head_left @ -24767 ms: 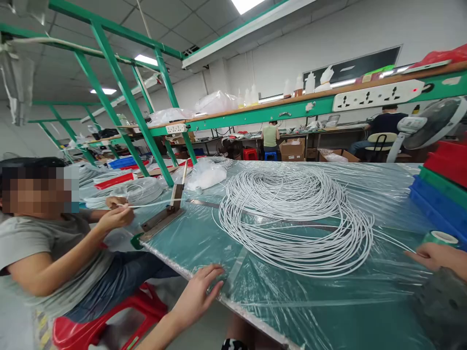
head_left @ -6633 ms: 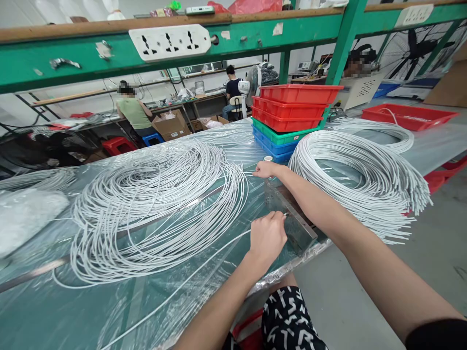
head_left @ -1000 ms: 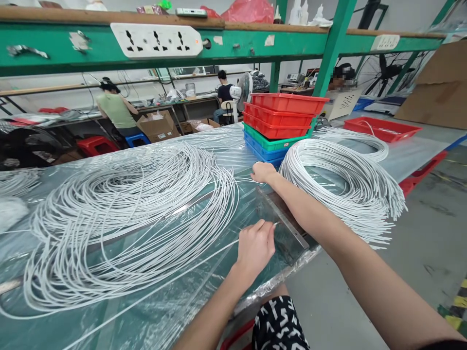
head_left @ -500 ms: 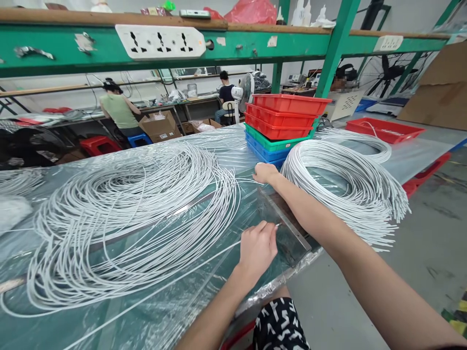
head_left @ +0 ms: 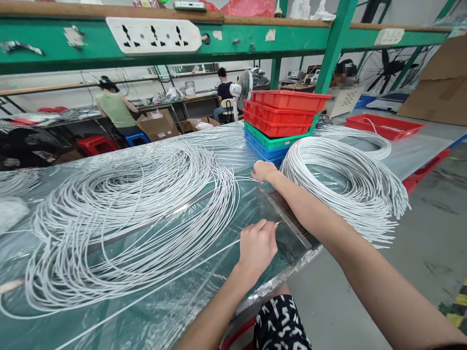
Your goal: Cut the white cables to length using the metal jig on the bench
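Note:
My left hand [head_left: 256, 247] pinches the end of a thin white cable [head_left: 171, 277] that runs back along the table's front to the left. The cable tip sits against a metal cutter [head_left: 286, 228] fixed at the table edge. My right hand [head_left: 263, 170] is closed on the far end of that cutter, its handle hidden under the fist. A big loose coil of white cable [head_left: 127, 209] lies to the left of both hands. To the right lies a bundle of cut cable lengths [head_left: 350, 180], its ends hanging over the table edge.
The table [head_left: 233, 141] is wrapped in clear plastic film. Stacked red, green and blue trays [head_left: 282, 124] stand behind my right hand; another red tray [head_left: 383, 126] sits farther right. A green shelf frame with a power strip [head_left: 155, 35] runs overhead. Other people sit at a far bench.
Almost nothing has moved in the last second: both hands stay at the cutter, and only the view has shifted slightly.

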A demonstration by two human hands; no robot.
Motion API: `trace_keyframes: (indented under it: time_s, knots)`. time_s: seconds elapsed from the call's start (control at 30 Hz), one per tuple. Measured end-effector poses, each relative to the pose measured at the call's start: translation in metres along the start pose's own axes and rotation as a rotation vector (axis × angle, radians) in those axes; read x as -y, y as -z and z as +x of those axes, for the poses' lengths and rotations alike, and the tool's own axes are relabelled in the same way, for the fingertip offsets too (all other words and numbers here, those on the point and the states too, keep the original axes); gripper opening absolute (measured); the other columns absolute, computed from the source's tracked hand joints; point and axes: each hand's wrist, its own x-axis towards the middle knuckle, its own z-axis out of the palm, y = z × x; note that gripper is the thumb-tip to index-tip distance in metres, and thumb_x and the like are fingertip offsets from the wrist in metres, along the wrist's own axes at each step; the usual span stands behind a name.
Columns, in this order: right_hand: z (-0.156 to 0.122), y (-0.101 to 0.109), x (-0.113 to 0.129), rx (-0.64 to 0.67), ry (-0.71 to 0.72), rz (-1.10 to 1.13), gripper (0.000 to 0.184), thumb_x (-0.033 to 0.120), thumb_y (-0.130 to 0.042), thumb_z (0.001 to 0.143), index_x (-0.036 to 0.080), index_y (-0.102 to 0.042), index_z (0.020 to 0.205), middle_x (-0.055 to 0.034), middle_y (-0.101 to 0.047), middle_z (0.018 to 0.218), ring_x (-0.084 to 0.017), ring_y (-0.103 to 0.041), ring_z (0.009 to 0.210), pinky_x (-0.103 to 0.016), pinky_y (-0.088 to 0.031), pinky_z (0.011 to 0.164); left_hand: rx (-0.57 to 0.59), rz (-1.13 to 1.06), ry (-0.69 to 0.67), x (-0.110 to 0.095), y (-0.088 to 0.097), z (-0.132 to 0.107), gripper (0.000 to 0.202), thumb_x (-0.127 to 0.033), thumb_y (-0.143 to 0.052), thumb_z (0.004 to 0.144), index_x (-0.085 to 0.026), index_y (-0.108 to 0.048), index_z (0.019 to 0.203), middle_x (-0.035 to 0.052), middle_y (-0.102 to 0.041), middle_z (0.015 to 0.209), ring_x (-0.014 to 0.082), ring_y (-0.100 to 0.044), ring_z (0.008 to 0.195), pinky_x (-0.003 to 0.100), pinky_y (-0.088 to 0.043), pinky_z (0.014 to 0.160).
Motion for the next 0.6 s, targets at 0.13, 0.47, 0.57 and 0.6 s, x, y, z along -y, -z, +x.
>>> trace_keyframes:
  time_s: [0.13, 0.47, 0.57, 0.6]
  knots:
    - [0.001, -0.0004, 0.0002, -0.001, 0.003, -0.003, 0.04, 0.035, -0.049, 0.095, 0.014, -0.067, 0.124, -0.0177, -0.065, 0.125, -0.029, -0.06, 0.118, -0.034, -0.049, 0.095, 0.006, 0.007, 0.005, -0.0001, 0.0, -0.0001, 0.029, -0.023, -0.039, 0.1, -0.021, -0.062, 0.08, 0.002, -0.063, 0.072, 0.0153, -0.059, 0.062, 0.027, -0.035, 0.057]
    - [0.0015, -0.0012, -0.0001, 0.006, -0.001, 0.009, 0.04, 0.037, -0.051, 0.095, 0.014, -0.068, 0.123, -0.0171, -0.064, 0.126, -0.029, -0.059, 0.119, -0.033, -0.049, 0.095, -0.01, -0.025, 0.014, 0.0002, -0.0021, -0.0014, 0.03, -0.024, -0.039, 0.1, -0.02, -0.062, 0.082, 0.0018, -0.062, 0.072, 0.0155, -0.058, 0.061, 0.027, -0.034, 0.056]
    - [0.0015, -0.001, -0.0004, 0.016, -0.008, 0.013, 0.039, 0.036, -0.05, 0.095, 0.015, -0.068, 0.123, -0.017, -0.064, 0.126, -0.03, -0.06, 0.118, -0.033, -0.05, 0.094, -0.009, -0.031, 0.015, 0.0, -0.002, -0.0012, 0.031, -0.024, -0.038, 0.1, -0.02, -0.061, 0.08, 0.0018, -0.061, 0.071, 0.0153, -0.057, 0.06, 0.028, -0.034, 0.056]
    - [0.0015, -0.0009, -0.0004, 0.02, -0.007, 0.012, 0.039, 0.036, -0.05, 0.095, 0.015, -0.068, 0.123, -0.0171, -0.065, 0.126, -0.03, -0.06, 0.118, -0.033, -0.05, 0.093, -0.007, -0.032, 0.019, -0.0001, -0.0018, -0.0013, 0.03, -0.024, -0.039, 0.1, -0.021, -0.061, 0.08, 0.0017, -0.061, 0.071, 0.0152, -0.057, 0.06, 0.028, -0.034, 0.056]
